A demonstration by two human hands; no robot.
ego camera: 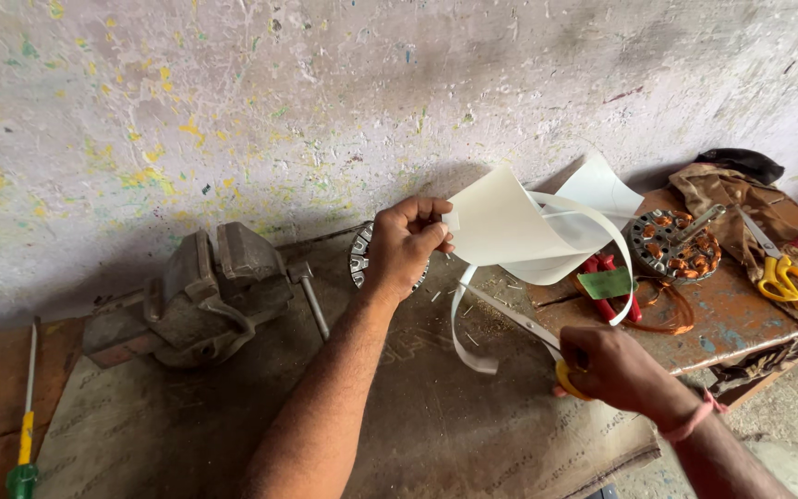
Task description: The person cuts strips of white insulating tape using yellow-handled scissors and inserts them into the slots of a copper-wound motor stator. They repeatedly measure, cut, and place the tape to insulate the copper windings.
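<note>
Head view: the left hand (405,248) pinches a white sheet (501,226) held up over the surface (417,434), while the right hand (616,370) grips yellow-handled scissors (561,368) cutting it. Long strips (473,346) already curl down from it; most of the sheet looks uncut.

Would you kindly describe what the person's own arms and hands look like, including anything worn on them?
Both forearms are bare, with no sleeves in view and no gloves. The left hand shows no ring, watch or band. The right hand has a thin pinkish-red thread tied around its wrist, knotted with short loose ends. No other markings show.
</note>
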